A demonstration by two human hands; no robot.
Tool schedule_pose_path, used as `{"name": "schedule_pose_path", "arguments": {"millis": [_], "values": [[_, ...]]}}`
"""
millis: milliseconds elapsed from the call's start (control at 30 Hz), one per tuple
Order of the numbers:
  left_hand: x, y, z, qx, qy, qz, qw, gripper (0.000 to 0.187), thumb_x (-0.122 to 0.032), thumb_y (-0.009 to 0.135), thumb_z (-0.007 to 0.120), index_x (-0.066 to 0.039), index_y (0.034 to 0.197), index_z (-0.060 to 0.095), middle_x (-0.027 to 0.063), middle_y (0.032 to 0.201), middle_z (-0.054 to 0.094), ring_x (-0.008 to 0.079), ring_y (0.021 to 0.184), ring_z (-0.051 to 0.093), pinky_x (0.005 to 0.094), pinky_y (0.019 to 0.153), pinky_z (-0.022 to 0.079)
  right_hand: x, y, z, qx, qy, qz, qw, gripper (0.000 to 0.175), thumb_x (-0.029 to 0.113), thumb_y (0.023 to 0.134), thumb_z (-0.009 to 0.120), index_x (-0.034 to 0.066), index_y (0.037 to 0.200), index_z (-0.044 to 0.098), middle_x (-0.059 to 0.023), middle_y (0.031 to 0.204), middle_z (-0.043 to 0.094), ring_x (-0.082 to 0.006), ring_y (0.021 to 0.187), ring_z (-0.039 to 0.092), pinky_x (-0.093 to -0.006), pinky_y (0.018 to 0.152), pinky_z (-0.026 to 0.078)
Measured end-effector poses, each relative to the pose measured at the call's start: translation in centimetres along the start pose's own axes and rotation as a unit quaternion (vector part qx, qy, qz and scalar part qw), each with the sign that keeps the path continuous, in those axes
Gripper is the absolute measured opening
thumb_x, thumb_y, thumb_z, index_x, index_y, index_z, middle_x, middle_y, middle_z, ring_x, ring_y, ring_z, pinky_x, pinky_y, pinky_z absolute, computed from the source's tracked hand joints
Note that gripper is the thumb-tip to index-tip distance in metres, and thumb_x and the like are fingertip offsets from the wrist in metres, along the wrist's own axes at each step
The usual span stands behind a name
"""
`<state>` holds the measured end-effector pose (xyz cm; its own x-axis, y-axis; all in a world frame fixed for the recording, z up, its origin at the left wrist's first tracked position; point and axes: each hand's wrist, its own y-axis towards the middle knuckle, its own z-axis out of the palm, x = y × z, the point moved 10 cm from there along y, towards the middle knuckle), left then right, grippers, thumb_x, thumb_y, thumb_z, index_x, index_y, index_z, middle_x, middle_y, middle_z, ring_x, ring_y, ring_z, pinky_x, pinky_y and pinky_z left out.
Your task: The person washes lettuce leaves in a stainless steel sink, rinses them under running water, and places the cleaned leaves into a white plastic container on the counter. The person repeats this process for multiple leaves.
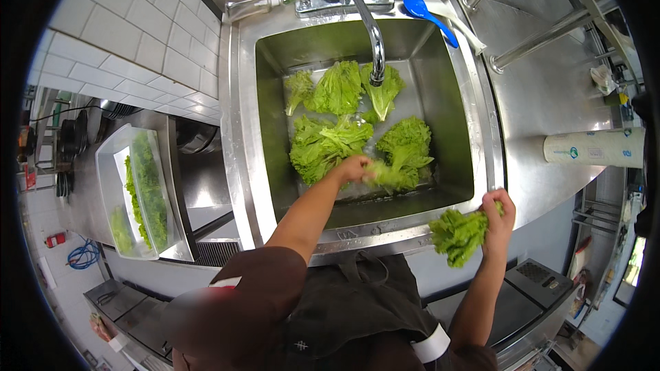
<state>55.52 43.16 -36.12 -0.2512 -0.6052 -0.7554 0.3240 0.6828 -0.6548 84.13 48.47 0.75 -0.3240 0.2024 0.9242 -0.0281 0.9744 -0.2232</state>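
Observation:
My left hand [356,169] is low in the steel sink basin [268,165], its fingers closed on a blurred lettuce leaf [388,175]. Over the front right corner of the sink, my right hand [499,216] grips a bunch of green leaf lettuce [459,237], which hangs to the left of the fist. Several lettuce leaves [335,87] lie wet on the basin floor, with a heap [322,147] beyond my left hand and more leaves [407,141] at the right. A curved chrome faucet [376,51] reaches over them.
A clear plastic bin [113,165] with lettuce stands left, beyond the tiled wall [129,26]. A blue spoon [428,15] and a white utensil [464,26] lie at the back right rim. A squeeze bottle [252,6] lies back left. A paper towel roll [593,148] is on the right steel counter.

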Motion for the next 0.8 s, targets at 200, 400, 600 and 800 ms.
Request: {"name": "schedule_pose_path", "arguments": {"millis": [200,400,600,800], "values": [[8.2,0.5,0.0,-0.033,0.49,-0.146,0.858,0.047,-0.022,0.087,0.075,-0.009,0.131,0.064,0.0147,0.12,0.068,0.0288,0.11,0.066,0.0464,0.088,0.057,-4.0,-2.8,-4.7,-0.059,0.057,0.05,0.995,0.025,0.021,0.099,0.071,0.0065,0.085,0.057,0.0016,0.07,0.056,-0.0067,0.064,0.05,-0.0239,0.061,0.039],[2.3,-4.1,-1.8,-0.223,0.424,-0.017,0.877,0.051,-0.03,0.087,0.071,-0.013,0.135,0.064,0.0195,0.128,0.067,0.0363,0.123,0.062,0.0461,0.099,0.054,-5.4,-3.0,-4.3,-0.052,0.054,0.061,0.995,0.024,0.02,0.1,0.07,0.0065,0.085,0.057,0.0022,0.072,0.055,-0.0059,0.066,0.048,-0.023,0.063,0.038],[6.7,-2.2,-0.2,-0.076,0.425,-0.124,0.893,0.049,-0.029,0.091,0.068,-0.007,0.135,0.063,0.0236,0.127,0.067,0.0362,0.112,0.069,0.0494,0.097,0.055,-4.7,-2.3,-2.2,-0.023,0.016,0.054,0.998,0.023,0.022,0.101,0.067,0.0074,0.086,0.056,0.0023,0.072,0.054,-0.006,0.067,0.048,-0.0228,0.064,0.038],[8.4,-3.5,-2.4,0.06,0.421,-0.269,0.864,0.035,-0.029,0.091,0.07,-0.001,0.112,0.074,0.0184,0.104,0.076,0.0288,0.087,0.075,0.0443,0.075,0.059,-3.6,-2.1,-1.8,-0.017,0.005,0.043,0.999,0.025,0.024,0.101,0.068,0.0071,0.086,0.057,0.0023,0.073,0.054,-0.006,0.069,0.048,-0.0225,0.064,0.037]]}}
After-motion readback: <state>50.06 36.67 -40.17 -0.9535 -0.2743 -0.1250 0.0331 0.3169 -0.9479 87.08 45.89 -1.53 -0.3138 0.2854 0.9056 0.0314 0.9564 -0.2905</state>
